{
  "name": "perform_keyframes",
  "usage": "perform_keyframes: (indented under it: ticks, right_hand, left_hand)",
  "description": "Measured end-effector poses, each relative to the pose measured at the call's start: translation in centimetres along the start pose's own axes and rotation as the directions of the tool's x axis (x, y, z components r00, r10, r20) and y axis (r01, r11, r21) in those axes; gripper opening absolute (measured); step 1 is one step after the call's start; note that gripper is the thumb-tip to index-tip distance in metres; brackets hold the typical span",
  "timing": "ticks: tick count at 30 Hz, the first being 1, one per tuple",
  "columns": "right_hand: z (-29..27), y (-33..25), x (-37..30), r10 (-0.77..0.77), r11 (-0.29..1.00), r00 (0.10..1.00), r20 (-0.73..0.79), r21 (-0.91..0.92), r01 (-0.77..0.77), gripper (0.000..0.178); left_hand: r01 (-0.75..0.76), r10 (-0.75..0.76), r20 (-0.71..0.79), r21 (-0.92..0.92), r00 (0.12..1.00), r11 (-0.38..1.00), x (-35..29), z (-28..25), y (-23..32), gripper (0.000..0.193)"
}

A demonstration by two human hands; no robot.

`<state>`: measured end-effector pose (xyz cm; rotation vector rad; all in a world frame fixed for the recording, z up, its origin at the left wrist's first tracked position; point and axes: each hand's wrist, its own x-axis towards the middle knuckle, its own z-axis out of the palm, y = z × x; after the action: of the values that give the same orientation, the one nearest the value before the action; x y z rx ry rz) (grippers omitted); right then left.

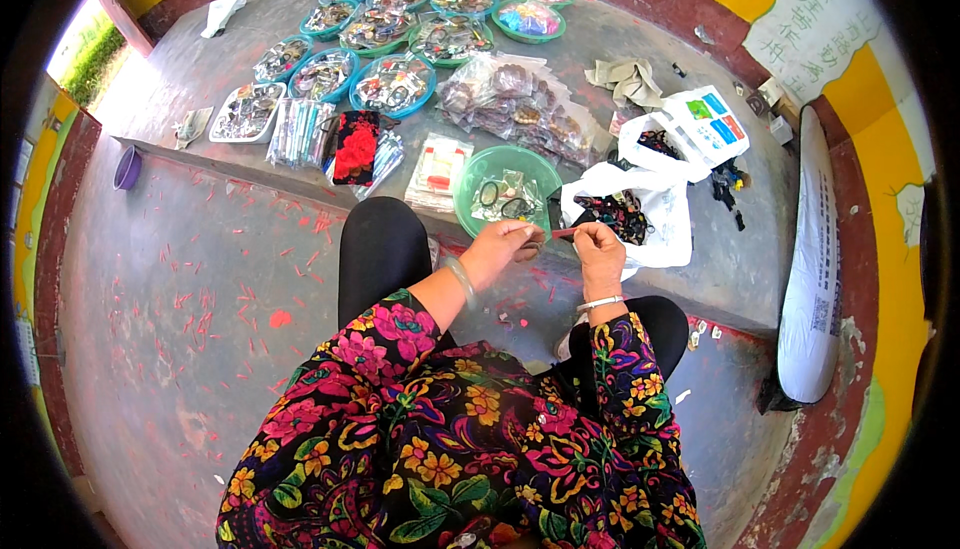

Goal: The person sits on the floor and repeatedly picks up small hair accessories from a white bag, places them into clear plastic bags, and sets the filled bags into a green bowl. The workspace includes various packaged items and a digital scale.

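In front of me, above my knees, my left hand (497, 251) is closed in a pinch; what its fingertips hold is too small to make out. Close by on the right, my right hand (601, 257) pinches a thin red strip (564, 233) that stretches across the gap toward the left fingertips. Just beyond them a green plastic basin (465, 199) stands on the raised ledge, with small clear packets and black ring-shaped pieces (489, 194) in it. Beside the right hand is a white plastic bag (676, 239) holding dark, multicoloured small items (625, 211).
Several basins of small packets (390, 84) cover the ledge's far left. Nearer lie flat clear packs (520, 109), slim bundled packs (298, 134), a red-and-black floral pouch (356, 149) and another white bag (700, 124). Red scraps litter the floor (200, 349); a purple bowl (127, 168) stands left.
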<state>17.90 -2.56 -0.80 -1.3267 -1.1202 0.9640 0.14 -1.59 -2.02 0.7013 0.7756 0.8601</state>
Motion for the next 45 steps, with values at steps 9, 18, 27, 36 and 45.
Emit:
perform_keyframes:
  ticks: [9,18,27,36,45]
  right_hand:
    - [-0.5,-0.6,-0.1,-0.116,0.978,0.992,0.049,-0.169,0.123,0.003]
    - [0.1,-0.6,-1.6,-0.127,0.494,0.760,0.638,-0.624,0.606,0.013]
    - [-0.2,0.4,-1.6,0.046,0.887,0.598,0.800,-0.309,0.344,0.017]
    - [-0.3,1.0,-1.5,0.161,0.634,0.738,0.655,-0.642,0.432,0.029]
    - [-1.0,-2.3,-0.7,0.377,0.909,0.582,0.721,-0.168,-0.382,0.027]
  left_hand:
    - [-0.108,0.044,-0.262,-0.236,0.964,0.966,0.3,-1.5,0.8,0.020]
    - [-0.142,0.086,-0.230,-0.241,0.969,0.960,0.3,-1.9,0.7,0.021]
    - [-0.148,0.093,-0.230,-0.238,0.969,0.960,0.3,-1.6,0.7,0.023]
    - [-0.118,0.066,-0.208,-0.250,0.976,0.961,0.3,-1.7,0.6,0.023]
    - [-0.140,0.089,-0.211,-0.240,0.973,0.961,0.0,-1.6,0.8,0.021]
